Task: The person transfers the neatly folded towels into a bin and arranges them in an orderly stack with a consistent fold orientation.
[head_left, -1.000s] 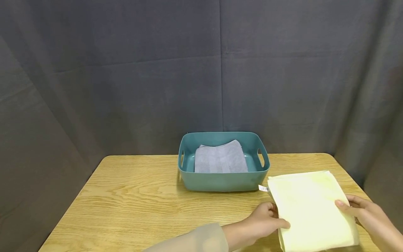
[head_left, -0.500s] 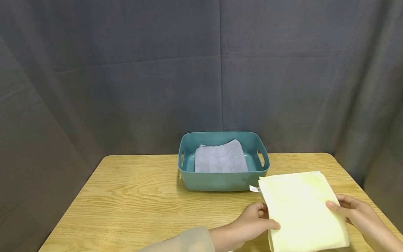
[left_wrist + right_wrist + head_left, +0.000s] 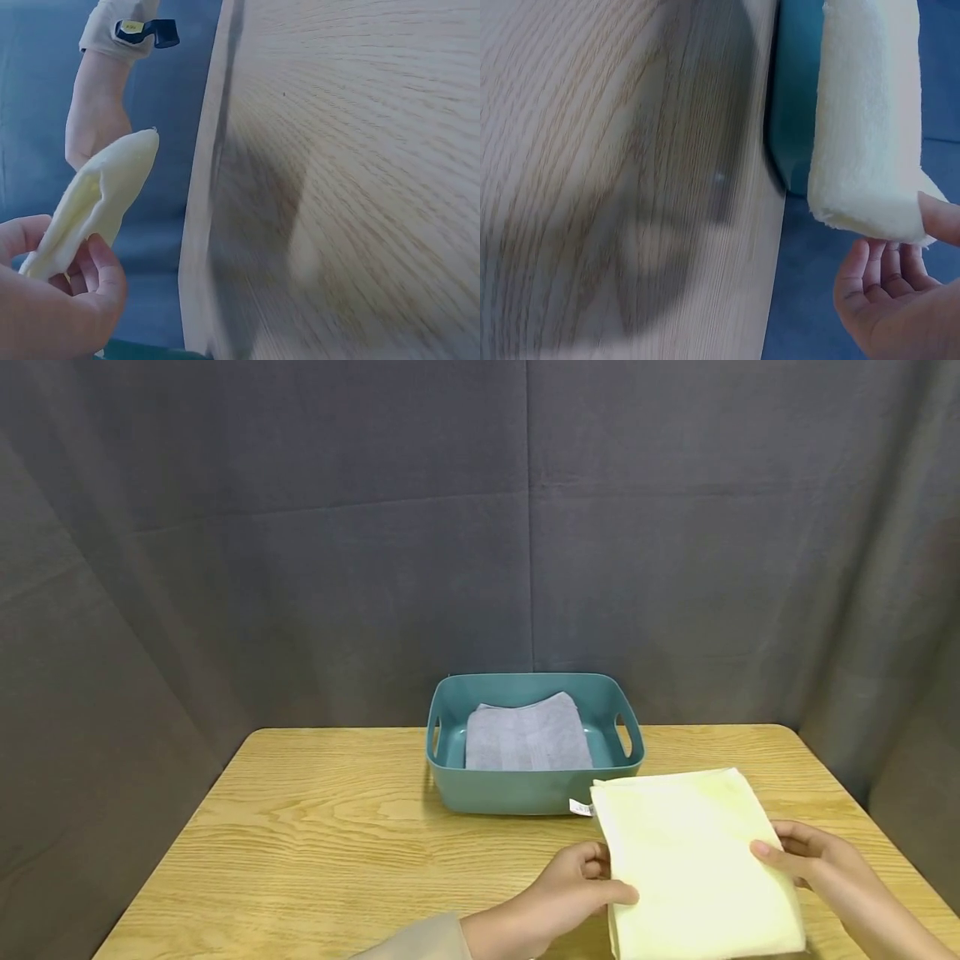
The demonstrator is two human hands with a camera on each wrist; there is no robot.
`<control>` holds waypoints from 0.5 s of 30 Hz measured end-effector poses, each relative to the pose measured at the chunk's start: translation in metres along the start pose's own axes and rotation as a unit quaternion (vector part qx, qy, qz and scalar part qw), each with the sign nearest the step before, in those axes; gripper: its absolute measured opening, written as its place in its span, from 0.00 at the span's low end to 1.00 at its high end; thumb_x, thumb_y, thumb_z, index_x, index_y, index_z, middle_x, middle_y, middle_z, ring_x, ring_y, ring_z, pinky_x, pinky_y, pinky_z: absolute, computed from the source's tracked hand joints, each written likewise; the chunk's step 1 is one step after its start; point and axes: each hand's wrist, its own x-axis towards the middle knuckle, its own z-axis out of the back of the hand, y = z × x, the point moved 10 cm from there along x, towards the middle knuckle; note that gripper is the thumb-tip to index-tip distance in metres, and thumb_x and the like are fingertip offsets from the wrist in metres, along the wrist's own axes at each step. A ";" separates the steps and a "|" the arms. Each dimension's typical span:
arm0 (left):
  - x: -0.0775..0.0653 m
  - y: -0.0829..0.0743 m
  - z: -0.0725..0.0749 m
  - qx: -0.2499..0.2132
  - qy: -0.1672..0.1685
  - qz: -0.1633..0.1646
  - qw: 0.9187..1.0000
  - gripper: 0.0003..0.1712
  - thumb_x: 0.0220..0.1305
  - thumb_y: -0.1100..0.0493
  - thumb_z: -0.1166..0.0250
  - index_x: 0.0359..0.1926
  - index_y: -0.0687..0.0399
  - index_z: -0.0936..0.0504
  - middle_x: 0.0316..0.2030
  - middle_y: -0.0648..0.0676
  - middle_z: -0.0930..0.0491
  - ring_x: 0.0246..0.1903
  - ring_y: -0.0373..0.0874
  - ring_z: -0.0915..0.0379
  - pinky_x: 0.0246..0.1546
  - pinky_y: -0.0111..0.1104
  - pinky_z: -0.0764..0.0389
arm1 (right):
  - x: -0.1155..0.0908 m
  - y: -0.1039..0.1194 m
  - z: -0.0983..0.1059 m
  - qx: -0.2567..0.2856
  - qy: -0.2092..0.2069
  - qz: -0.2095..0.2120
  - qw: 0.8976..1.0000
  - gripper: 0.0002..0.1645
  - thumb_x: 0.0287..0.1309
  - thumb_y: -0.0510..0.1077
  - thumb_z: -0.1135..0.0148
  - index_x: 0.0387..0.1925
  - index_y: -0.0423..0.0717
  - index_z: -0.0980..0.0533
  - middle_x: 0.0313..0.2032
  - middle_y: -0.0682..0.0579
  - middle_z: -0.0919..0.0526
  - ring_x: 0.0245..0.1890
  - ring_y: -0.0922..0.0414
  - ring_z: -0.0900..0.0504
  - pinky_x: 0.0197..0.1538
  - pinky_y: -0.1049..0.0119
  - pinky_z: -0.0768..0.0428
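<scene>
A folded pale yellow towel [image 3: 697,868] is held between both hands at the front right of the table, raised off the wood in the wrist views. My left hand [image 3: 558,893] pinches its left edge, thumb on top and fingers underneath. On the opposite edge, my right hand [image 3: 825,868] pinches it the same way. A small white tag [image 3: 581,808] sticks out at the towel's far left corner. In the left wrist view the towel [image 3: 105,195] shows its folded layers edge-on. The right wrist view shows the towel's thick fold [image 3: 866,127] over the curled fingers.
At the back of the wooden table [image 3: 322,843] stands a teal basket [image 3: 536,792] with handle holes. A folded grey towel [image 3: 528,739] lies in it. The yellow towel's far left corner overlaps the basket's front right in the head view. A dark grey curtain [image 3: 375,568] hangs behind.
Both hands have carried the yellow towel steadily to the left, towards the front of the basket. Their grip looks the same. The basket and grey towel have stayed in place.
</scene>
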 end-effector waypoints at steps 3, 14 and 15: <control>-0.003 -0.001 0.005 -0.004 0.003 -0.004 1.000 0.15 0.59 0.63 0.32 0.46 0.58 0.24 0.37 0.51 0.22 0.38 0.41 0.28 0.46 0.41 0.22 | 0.000 0.004 -0.005 0.010 0.007 -0.001 1.000 0.40 0.71 0.60 0.47 0.65 0.29 0.37 0.56 0.46 0.23 0.45 0.69 0.28 0.49 0.59 0.25; -0.019 -0.002 0.025 -0.018 0.008 -0.030 0.999 0.14 0.59 0.65 0.35 0.48 0.58 0.22 0.34 0.49 0.22 0.35 0.40 0.30 0.40 0.35 0.28 | -0.003 0.019 -0.025 0.058 0.011 -0.003 0.998 0.38 0.70 0.59 0.44 0.64 0.31 0.34 0.52 0.51 0.21 0.47 0.62 0.24 0.52 0.55 0.25; -0.020 -0.002 0.027 -0.020 0.008 -0.035 0.999 0.15 0.60 0.65 0.35 0.48 0.58 0.22 0.34 0.49 0.22 0.34 0.40 0.30 0.40 0.34 0.28 | -0.003 0.021 -0.026 0.061 0.010 -0.001 0.998 0.38 0.70 0.59 0.44 0.65 0.31 0.35 0.53 0.49 0.22 0.48 0.61 0.24 0.53 0.53 0.25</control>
